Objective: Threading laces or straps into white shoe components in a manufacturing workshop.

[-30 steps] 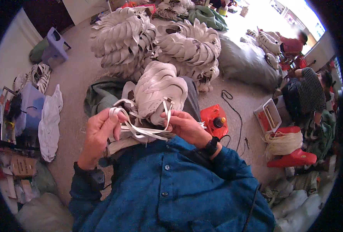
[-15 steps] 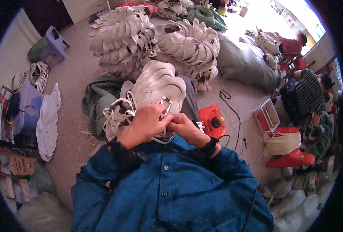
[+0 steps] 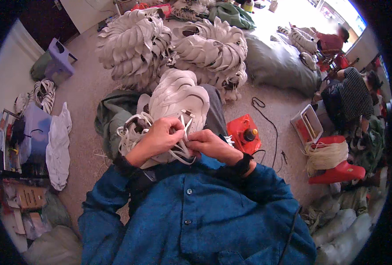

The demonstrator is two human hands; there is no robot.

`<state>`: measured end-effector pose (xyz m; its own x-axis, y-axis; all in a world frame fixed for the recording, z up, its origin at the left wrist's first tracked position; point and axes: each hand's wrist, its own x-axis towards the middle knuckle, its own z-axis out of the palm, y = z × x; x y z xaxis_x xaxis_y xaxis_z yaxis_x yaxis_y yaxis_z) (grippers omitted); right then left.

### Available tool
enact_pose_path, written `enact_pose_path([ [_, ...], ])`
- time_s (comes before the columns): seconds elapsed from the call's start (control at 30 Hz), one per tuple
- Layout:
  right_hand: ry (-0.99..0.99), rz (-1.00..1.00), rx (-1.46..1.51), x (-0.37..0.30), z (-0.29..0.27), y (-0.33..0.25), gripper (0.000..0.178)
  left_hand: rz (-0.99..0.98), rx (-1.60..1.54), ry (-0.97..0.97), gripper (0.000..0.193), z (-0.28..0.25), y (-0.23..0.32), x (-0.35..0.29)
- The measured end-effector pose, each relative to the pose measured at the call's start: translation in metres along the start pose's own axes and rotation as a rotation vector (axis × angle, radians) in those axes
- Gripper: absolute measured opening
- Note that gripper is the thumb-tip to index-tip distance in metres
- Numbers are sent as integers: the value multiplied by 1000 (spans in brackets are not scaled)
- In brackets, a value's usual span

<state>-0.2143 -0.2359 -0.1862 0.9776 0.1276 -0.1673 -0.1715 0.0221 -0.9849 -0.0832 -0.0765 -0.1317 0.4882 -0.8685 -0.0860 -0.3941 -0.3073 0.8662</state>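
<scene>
A stack of off-white shoe uppers (image 3: 178, 95) rests on my lap, with loose white laces (image 3: 136, 123) bunched along its left side. At the near end of the top upper, my left hand (image 3: 157, 138) is closed in a pinch on a white shoelace (image 3: 186, 126) that stands up from the eyelets. Just to its right, my right hand (image 3: 211, 145) has its fingers bent together at the same lacing. The lace appears to run between its fingertips, and more lace loops hang below them. My fingers partly hide the eyelets.
Big coiled piles of uppers (image 3: 134, 51) stand ahead, beside a grey sack (image 3: 282, 62). Right of my knee are a red container (image 3: 243, 132) with a dark bottle and a black cord (image 3: 273, 128). Further right sits a person in a striped top (image 3: 354, 95), near a red stool (image 3: 337, 170).
My hands have moved apart, the left one up and leftward with the lace drawn between them. The view has shifted slightly.
</scene>
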Motion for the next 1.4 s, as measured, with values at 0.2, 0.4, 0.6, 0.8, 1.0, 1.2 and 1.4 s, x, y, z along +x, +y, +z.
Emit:
enact_pose_path([
  [0.2, 51, 74, 24, -12, -13, 5, 25, -64, -260, -10, 9, -1, -10, -7],
  [0.4, 66, 57, 89, -13, -10, 1, 24, -142, -433, -50, 15, 11, -11, -21],
  [0.6, 79, 217, 44, -29, -16, -17, 25, -39, 50, 68, 15, -26, -12, -31],
  [0.8, 266, 206, -18, -69, -61, 6, 25, 254, 588, 264, 12, -92, -47, -23],
  [1.0, 437, -116, 495, -117, -93, 19, 23, 178, 484, 250, 12, -115, -71, -24],
  [1.2, 801, -424, 1046, -149, -112, 27, 25, 241, 477, 369, 11, -111, -54, -28],
  [1.4, 423, -856, 1183, -210, -182, 74, 23, 356, 738, 530, 13, -111, -65, -12],
])
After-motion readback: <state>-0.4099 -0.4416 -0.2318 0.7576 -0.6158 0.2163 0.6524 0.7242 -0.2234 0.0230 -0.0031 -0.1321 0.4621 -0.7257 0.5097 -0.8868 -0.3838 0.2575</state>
